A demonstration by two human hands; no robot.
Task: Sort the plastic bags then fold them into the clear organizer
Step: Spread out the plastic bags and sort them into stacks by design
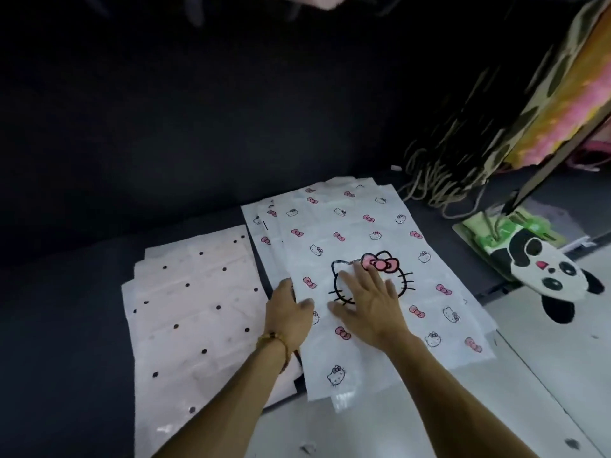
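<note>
Two stacks of flat plastic bags lie side by side, partly on a dark surface and partly on a pale worktop [429, 424]. Taking the cat-print stack [373, 233] as the landmark: it is white, printed with small cat faces and pink bows, and its top bag bears one large cat face with a pink bow. Just beside it on the left lies the dotted stack [188, 312], translucent white with black dots, its near end reaching onto the pale worktop.

Both hands rest on the cat-print stack. The right hand [370, 302] lies flat and open, fingers spread, palm down over the large cat face, gripping nothing. The left hand [289, 309], with a beaded bracelet [274, 342] at the wrist, sits at that stack's left edge; its fingers curl over the edge, but whether they pinch a bag I cannot tell.

Right of the cat-print stack, well apart, lies a panda-face item [545, 272] against green printed bags [496, 233]. Behind those hang looped cord handles [443, 173].
</note>
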